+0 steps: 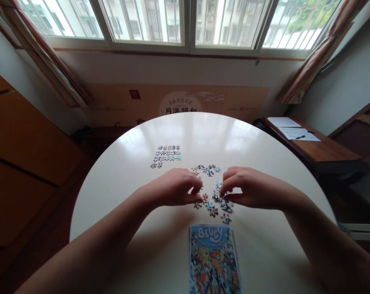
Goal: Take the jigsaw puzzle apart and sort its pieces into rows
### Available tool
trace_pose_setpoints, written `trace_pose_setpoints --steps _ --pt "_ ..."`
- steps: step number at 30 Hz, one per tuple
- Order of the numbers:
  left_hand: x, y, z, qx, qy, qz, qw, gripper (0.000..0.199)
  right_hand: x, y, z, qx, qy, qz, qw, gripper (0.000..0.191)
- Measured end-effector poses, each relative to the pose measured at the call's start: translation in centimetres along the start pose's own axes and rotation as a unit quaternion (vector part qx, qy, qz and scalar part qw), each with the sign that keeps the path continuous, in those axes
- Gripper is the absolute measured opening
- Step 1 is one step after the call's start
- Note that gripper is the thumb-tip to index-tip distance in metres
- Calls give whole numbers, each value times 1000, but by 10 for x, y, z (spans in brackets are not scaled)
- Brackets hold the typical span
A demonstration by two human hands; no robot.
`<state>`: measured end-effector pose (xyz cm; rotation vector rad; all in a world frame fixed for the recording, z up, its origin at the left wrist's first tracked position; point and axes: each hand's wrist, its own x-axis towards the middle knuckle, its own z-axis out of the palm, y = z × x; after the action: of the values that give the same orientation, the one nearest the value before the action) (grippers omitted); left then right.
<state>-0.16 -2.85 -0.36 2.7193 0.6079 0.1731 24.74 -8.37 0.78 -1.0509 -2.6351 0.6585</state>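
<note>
Loose jigsaw pieces (210,168) lie scattered in a rough ring at the middle of a round white table (111,179). My left hand (180,187) is at the ring's left side, thumb and fingers curled close over the pieces; whether a piece is between them is too small to tell. On the right side, my right hand (244,188) bends its fingers down onto the pieces, fingertips hiding what they touch. Farther back on the left, several pieces (168,153) lie in rows, spaced slightly apart. A colourful "Bluey" picture sheet (215,259) lies nearest me.
Behind the table a long printed cardboard panel (249,100) leans under the windows. To the right stands a wooden side table (335,149) with papers (298,134) and a pen on it. An orange cabinet (25,163) is at the left.
</note>
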Motion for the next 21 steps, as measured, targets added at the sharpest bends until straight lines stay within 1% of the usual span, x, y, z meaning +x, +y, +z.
trace_pose_setpoints --steps 3,5,11,17,21 --pt "0 0 -1 -5 -6 2 1000 22 -6 -6 -1 17 -75 2 997 21" --pt "-1 -3 -5 8 -1 -11 1000 26 -7 -10 4 10 -101 14 995 22" --pt "-11 -18 -22 60 71 -68 993 34 -6 -12 16 -36 -104 49 993 20" --pt "-22 -31 -37 71 130 -89 985 34 -7 -19 15 -62 -108 67 990 13" --pt "-32 -35 -46 82 184 -108 973 34 -8 -22 16 -73 -106 85 988 8"
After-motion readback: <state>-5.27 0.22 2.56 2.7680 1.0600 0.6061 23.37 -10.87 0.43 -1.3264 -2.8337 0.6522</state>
